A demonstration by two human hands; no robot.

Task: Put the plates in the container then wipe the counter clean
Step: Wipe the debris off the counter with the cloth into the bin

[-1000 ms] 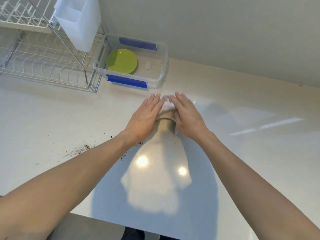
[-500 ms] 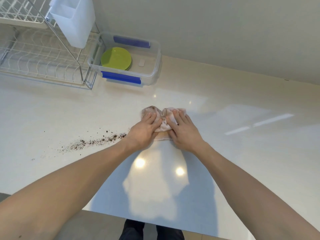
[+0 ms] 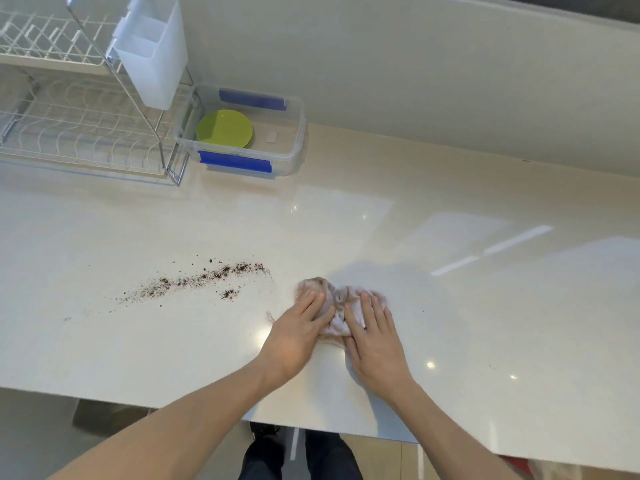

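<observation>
Dragged back toward the near edge since a moment ago, the cloth [image 3: 337, 311] sits bunched under my left hand [image 3: 299, 336] and right hand [image 3: 375, 344], both spread flat and pressing it to the counter [image 3: 485, 306], gripping nothing else. Green plates [image 3: 224, 129] already lie in the container [image 3: 294, 147]. Dark crumbs [image 3: 204, 277] streak left of the cloth, their line running left-right, nearer my left hand.
</observation>
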